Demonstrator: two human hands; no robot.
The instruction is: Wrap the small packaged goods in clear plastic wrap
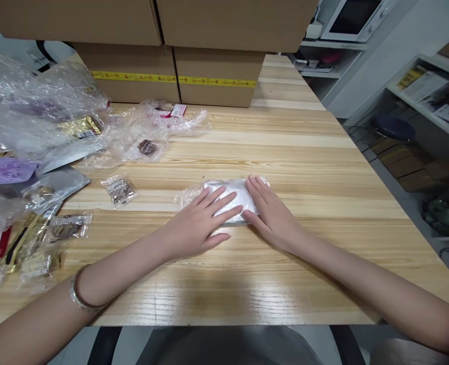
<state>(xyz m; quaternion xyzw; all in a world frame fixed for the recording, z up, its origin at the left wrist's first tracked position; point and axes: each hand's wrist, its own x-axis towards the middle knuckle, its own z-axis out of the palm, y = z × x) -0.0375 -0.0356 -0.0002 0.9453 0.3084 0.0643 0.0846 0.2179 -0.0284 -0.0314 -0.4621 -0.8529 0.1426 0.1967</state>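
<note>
Two hands are lying on one white packet (232,198) near the middle of the wooden tabletop (304,167). Four cardboard boxes (217,76) are standing in two layers at the far edge, the lower two carrying yellow tape. One small clear bag (117,189) with dark contents is lying apart, left of the packet. One bracelet (79,294) is sitting on the left wrist.

The upper boxes are being cut off by the top of the frame. The heap of clear wrappers (38,126) at the left is running out of view, and its contents are hard to count. Print on the small packs is too small to read.

The packet is looking flat, oblong and white inside crinkled clear film, which is sticking out at its left end. The left hand (196,225) is pressing flat on the packet's left half, fingers (220,195) slightly spread and extended. The right hand (272,215) is resting along the packet's right edge, fingers held together and straight. Neither hand is gripping anything
</note>
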